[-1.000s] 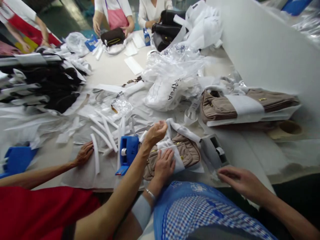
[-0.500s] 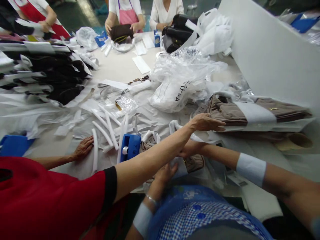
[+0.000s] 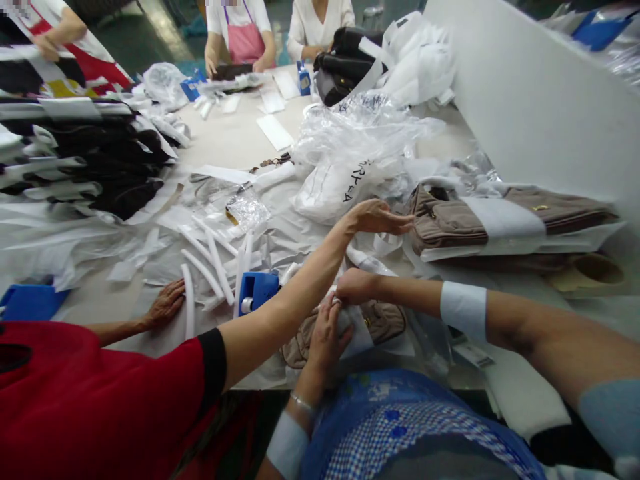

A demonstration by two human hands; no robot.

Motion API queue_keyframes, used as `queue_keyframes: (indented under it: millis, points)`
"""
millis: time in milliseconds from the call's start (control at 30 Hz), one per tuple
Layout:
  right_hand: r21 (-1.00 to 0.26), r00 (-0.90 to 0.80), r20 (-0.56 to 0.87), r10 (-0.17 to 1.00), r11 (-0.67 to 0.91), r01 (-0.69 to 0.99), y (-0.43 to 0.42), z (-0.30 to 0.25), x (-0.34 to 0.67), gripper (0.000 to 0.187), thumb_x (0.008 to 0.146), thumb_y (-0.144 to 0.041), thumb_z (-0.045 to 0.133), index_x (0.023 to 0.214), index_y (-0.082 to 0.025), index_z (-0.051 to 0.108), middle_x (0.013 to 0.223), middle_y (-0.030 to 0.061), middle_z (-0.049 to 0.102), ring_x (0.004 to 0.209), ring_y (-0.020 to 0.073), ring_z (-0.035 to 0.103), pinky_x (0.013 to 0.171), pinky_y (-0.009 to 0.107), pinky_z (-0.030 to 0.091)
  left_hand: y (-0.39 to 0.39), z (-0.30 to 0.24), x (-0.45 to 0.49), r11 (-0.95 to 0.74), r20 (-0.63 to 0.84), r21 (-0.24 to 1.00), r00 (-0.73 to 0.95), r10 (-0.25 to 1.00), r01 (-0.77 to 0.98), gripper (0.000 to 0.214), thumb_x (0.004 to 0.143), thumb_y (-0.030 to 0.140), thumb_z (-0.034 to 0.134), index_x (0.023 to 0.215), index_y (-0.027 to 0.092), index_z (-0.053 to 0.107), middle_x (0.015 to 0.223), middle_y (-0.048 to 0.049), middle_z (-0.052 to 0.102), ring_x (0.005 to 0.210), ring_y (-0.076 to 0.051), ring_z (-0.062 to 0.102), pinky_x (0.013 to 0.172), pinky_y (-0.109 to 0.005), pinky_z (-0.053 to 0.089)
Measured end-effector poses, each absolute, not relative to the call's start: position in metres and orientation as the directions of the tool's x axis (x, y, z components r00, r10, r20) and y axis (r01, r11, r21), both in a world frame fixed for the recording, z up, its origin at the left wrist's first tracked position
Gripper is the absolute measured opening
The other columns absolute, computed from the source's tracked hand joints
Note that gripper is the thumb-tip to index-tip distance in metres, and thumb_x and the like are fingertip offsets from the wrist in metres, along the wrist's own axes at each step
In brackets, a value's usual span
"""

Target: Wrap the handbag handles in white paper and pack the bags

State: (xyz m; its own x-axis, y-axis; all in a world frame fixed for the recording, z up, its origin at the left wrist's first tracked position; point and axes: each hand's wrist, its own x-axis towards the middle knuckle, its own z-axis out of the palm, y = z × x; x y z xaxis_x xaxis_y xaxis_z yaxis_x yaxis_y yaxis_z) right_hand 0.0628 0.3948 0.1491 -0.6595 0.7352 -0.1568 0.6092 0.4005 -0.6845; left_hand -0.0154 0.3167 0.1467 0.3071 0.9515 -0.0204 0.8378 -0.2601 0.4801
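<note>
A taupe handbag (image 3: 387,322) lies in front of me with a white wrap (image 3: 361,337) around its middle. My left hand (image 3: 327,333) rests on the bag, left of the wrap, with its fingers stretched out. Just above it, my right hand (image 3: 356,287) is curled closed over the bag's far edge; what is between its fingers is hidden. A co-worker's bare arm (image 3: 285,293) reaches across from the left, its hand (image 3: 383,217) open close to the left end of a stacked taupe bag (image 3: 450,220).
A blue tape dispenser (image 3: 257,290) stands left of my hands, beside loose white foam tubes (image 3: 220,267). The co-worker's other hand (image 3: 167,303) lies flat on the table. Crumpled plastic bags (image 3: 330,190), a dark stack (image 3: 100,153) and a white partition (image 3: 525,100) surround the area.
My right hand has moved left and closed near my left hand, whose fingers have shifted up on the bag. The co-worker's reaching hand has drawn back left from the stacked bag.
</note>
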Motion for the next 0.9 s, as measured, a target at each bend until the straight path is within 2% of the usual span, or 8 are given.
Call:
queue_keyframes:
  millis: [133, 300, 400, 500, 600, 700, 800, 900]
  points:
    - [-0.616, -0.773, -0.285, 0.568, 0.509, 0.601, 0.397, 0.154, 0.061, 0.03, 0.069, -0.015, 0.076, 0.046, -0.016, 0.056, 0.046, -0.0038, 0.061, 0.068, 0.0134, 0.066, 0.081, 0.027, 0.049, 0.241, 0.123, -0.069, -0.227, 0.058, 0.538, 0.233, 0.971, 0.812, 0.042, 0.091, 0.026, 0.059, 0.131, 0.015, 0.055, 0.156, -0.0197, 0.032, 0.131, -0.029, 0.052, 0.11, -0.048, 0.046]
    - [-0.565, -0.826, -0.342, 0.447, 0.604, 0.561, 0.403, 0.154, 0.06, 0.027, 0.077, -0.018, 0.073, 0.053, -0.015, 0.06, 0.05, -0.0049, 0.062, 0.071, 0.011, 0.064, 0.079, 0.024, 0.046, 0.238, 0.111, -0.07, -0.222, 0.087, 0.637, 0.217, 0.972, 0.738, 0.039, 0.089, 0.022, 0.062, 0.127, 0.016, 0.058, 0.161, -0.0181, 0.022, 0.135, -0.029, 0.048, 0.114, -0.049, 0.041]
    - [-0.56, -0.861, -0.36, 0.358, 0.655, 0.507, 0.416, 0.15, 0.056, 0.025, 0.072, -0.022, 0.08, 0.055, -0.016, 0.062, 0.054, -0.0038, 0.063, 0.067, 0.0116, 0.061, 0.071, 0.021, 0.043, 0.241, 0.111, -0.067, -0.202, 0.083, 0.668, 0.199, 0.977, 0.716, 0.035, 0.086, 0.019, 0.065, 0.121, 0.017, 0.06, 0.163, -0.0158, 0.016, 0.133, -0.029, 0.05, 0.111, -0.047, 0.045]
    - [-0.56, -0.897, -0.376, 0.233, 0.714, 0.421, 0.431, 0.147, 0.051, 0.022, 0.066, -0.024, 0.086, 0.061, -0.016, 0.066, 0.064, -0.0023, 0.068, 0.067, 0.0118, 0.058, 0.065, 0.021, 0.038, 0.239, 0.11, -0.068, -0.191, 0.082, 0.684, 0.186, 0.979, 0.704, 0.029, 0.087, 0.02, 0.065, 0.115, 0.017, 0.062, 0.163, -0.0153, 0.013, 0.132, -0.028, 0.051, 0.109, -0.045, 0.047]
    - [-0.552, -0.916, -0.373, 0.145, 0.759, 0.345, 0.44, 0.142, 0.048, 0.02, 0.066, -0.024, 0.086, 0.072, -0.015, 0.07, 0.076, -0.0024, 0.071, 0.072, 0.0116, 0.056, 0.065, 0.022, 0.034, 0.237, 0.108, -0.068, -0.213, 0.095, 0.643, 0.199, 0.975, 0.736, 0.03, 0.087, 0.021, 0.065, 0.117, 0.017, 0.061, 0.162, -0.0181, 0.018, 0.135, -0.03, 0.048, 0.113, -0.051, 0.042]
    - [-0.532, -0.924, -0.358, 0.136, 0.783, 0.322, 0.448, 0.135, 0.048, 0.028, 0.065, -0.027, 0.087, 0.084, -0.016, 0.071, 0.083, -0.0024, 0.071, 0.071, 0.0117, 0.054, 0.063, 0.022, 0.032, 0.238, 0.106, -0.069, -0.263, 0.108, 0.58, 0.247, 0.963, 0.771, 0.033, 0.088, 0.022, 0.064, 0.121, 0.017, 0.058, 0.158, -0.0203, 0.029, 0.14, -0.033, 0.042, 0.115, -0.058, 0.036]
    - [-0.506, -0.919, -0.339, 0.203, 0.784, 0.36, 0.46, 0.13, 0.049, 0.035, 0.061, -0.03, 0.088, 0.088, -0.016, 0.07, 0.082, -0.0019, 0.07, 0.068, 0.0122, 0.053, 0.059, 0.022, 0.031, 0.238, 0.106, -0.069, -0.292, 0.104, 0.553, 0.283, 0.953, 0.78, 0.032, 0.09, 0.023, 0.062, 0.12, 0.016, 0.057, 0.154, -0.0195, 0.037, 0.141, -0.031, 0.039, 0.116, -0.058, 0.034]
    - [-0.468, -0.888, -0.296, 0.352, 0.757, 0.456, 0.47, 0.131, 0.05, 0.018, 0.074, -0.025, 0.078, 0.085, -0.014, 0.07, 0.082, 0.0007, 0.07, 0.07, 0.0122, 0.056, 0.061, 0.021, 0.033, 0.238, 0.106, -0.07, -0.294, 0.094, 0.54, 0.291, 0.952, 0.789, 0.031, 0.09, 0.024, 0.062, 0.12, 0.017, 0.057, 0.151, -0.0173, 0.043, 0.139, -0.029, 0.043, 0.116, -0.058, 0.033]
